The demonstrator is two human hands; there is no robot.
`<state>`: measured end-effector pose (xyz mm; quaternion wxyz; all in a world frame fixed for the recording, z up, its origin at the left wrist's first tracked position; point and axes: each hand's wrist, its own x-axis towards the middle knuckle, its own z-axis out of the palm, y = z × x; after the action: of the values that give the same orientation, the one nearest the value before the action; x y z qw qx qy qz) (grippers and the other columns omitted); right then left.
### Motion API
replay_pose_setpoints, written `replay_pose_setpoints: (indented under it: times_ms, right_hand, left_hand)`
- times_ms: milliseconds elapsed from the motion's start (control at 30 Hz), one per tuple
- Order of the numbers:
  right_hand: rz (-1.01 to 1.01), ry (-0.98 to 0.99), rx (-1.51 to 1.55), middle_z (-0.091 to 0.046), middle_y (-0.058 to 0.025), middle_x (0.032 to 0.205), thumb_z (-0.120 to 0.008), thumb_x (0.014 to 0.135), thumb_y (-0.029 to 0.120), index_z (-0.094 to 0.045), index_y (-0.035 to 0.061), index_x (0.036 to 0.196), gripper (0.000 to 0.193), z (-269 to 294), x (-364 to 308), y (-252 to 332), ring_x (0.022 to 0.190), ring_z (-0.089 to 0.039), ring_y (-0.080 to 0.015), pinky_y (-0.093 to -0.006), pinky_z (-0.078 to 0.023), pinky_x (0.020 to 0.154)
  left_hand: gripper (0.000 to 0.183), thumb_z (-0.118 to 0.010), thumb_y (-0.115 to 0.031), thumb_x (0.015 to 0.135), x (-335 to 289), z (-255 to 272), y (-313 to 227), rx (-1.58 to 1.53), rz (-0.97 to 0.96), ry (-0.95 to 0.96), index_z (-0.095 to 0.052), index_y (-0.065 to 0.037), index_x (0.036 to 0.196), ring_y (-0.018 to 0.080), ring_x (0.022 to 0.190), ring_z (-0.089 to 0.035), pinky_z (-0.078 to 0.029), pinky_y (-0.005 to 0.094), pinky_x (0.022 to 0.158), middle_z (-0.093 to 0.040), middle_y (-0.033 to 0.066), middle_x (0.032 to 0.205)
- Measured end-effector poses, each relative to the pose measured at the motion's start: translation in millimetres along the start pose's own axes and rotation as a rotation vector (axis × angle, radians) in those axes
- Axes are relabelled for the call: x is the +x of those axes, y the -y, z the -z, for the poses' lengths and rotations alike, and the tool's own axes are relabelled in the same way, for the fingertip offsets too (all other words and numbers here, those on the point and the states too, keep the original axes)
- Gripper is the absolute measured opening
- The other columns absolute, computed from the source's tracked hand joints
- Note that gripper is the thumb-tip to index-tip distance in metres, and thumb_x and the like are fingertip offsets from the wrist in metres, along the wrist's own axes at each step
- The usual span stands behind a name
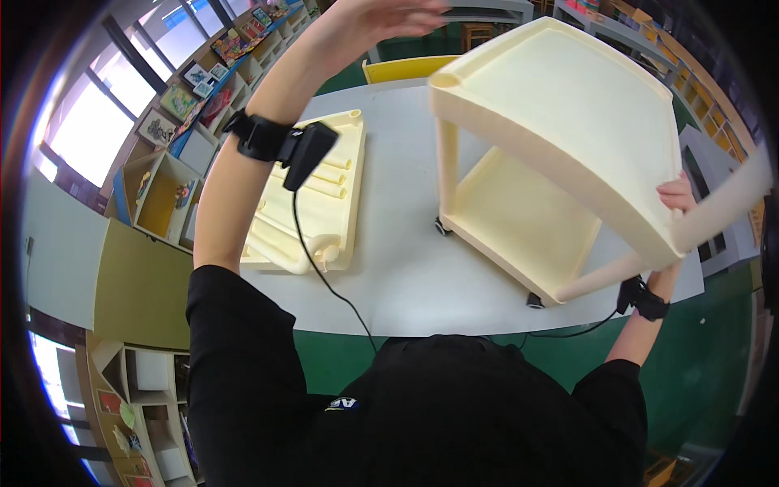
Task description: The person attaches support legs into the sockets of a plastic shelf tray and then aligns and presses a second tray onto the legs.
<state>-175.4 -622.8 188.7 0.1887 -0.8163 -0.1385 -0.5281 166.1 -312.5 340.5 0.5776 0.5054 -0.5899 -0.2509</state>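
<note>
A cream plastic trolley cart (560, 162) with two tray shelves stands tilted on the right of the table, its top tray raised toward me. Dark casters (535, 300) show under its lower shelf. My right hand (677, 195) grips the top tray's right rim, its fingers over the edge near a corner post (726, 207). My left hand (389, 18) is lifted at the top of the view, beyond the cart's far left corner, fingers stretched out and holding nothing. Left of the cart lies another cream tray (357, 187) with several loose tubes (329, 174) in it.
The white table (398, 243) lies under the cart and tray. A yellow chair back (410, 68) is at its far edge. Shelves with pictures (178, 101) line the windows at left. A grey desk (718, 195) stands at right. Black cables (329, 284) run from my wrist bands.
</note>
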Motion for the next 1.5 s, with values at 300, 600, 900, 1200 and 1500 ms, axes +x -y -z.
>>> replay_pose_setpoints:
  times_ms: [300, 600, 900, 1200, 1500]
  right_hand:
    - [-0.561, -0.438, 0.486, -0.030, -0.0191, 0.131, -0.049, 0.074, 0.053, -0.033, -0.0041, 0.123, 0.077, 90.8, -101.7, 12.5, 0.120, -0.033, -0.0300, -0.0394, -0.029, 0.098]
    - [-0.684, -0.518, 0.201, -0.026, -0.0090, 0.134, -0.055, 0.070, 0.055, -0.024, 0.0012, 0.130, 0.086, 72.1, -131.8, 25.7, 0.121, -0.030, -0.0217, -0.0365, -0.022, 0.101]
    - [-0.759, -0.549, 0.227, -0.031, -0.0104, 0.131, -0.054, 0.080, 0.031, -0.026, -0.0003, 0.128, 0.064, 75.5, -154.7, 19.7, 0.118, -0.032, -0.0213, -0.0337, -0.025, 0.098]
    - [-0.797, -0.339, -0.036, -0.045, -0.0070, 0.113, -0.062, 0.071, 0.002, -0.033, 0.0003, 0.122, 0.058, 87.8, -185.1, 10.6, 0.104, -0.043, -0.0168, -0.0280, -0.033, 0.089]
    - [-0.867, -0.392, -0.140, -0.042, -0.0104, 0.116, -0.069, 0.061, 0.003, -0.030, -0.0010, 0.123, 0.074, 57.5, -149.4, 33.5, 0.108, -0.041, -0.0198, -0.0317, -0.030, 0.092]
  left_hand:
    - [0.025, -0.050, -0.007, 0.064, -142.3, 46.7, 227.2, 0.714, 0.643, -0.137, -0.058, -0.004, 0.088, 0.0129, 0.063, -0.056, -0.043, 0.0238, 0.057, -0.059, 0.0048, 0.076]
    - [0.024, -0.052, -0.011, 0.069, -212.0, 36.7, 300.2, 1.419, 0.971, -0.238, -0.056, -0.004, 0.092, 0.0275, 0.080, -0.059, -0.047, 0.0365, 0.067, -0.060, 0.0152, 0.088]
    - [0.026, -0.045, -0.008, 0.077, -227.8, 47.6, 329.1, 1.512, 0.992, -0.037, -0.051, -0.010, 0.102, 0.0290, 0.086, -0.057, -0.046, 0.0399, 0.070, -0.059, 0.0129, 0.090]
    - [0.015, -0.049, -0.010, 0.075, -203.0, 45.5, 347.3, 1.567, 1.065, 0.103, -0.062, -0.006, 0.081, 0.0288, 0.085, -0.059, -0.048, 0.0351, 0.071, -0.060, 0.0130, 0.091]
    - [0.021, -0.058, -0.006, 0.068, -158.0, 63.8, 265.9, 1.445, 0.325, -0.409, -0.049, 0.002, 0.085, 0.0338, 0.088, -0.048, -0.043, 0.0402, 0.074, -0.047, 0.0165, 0.095]
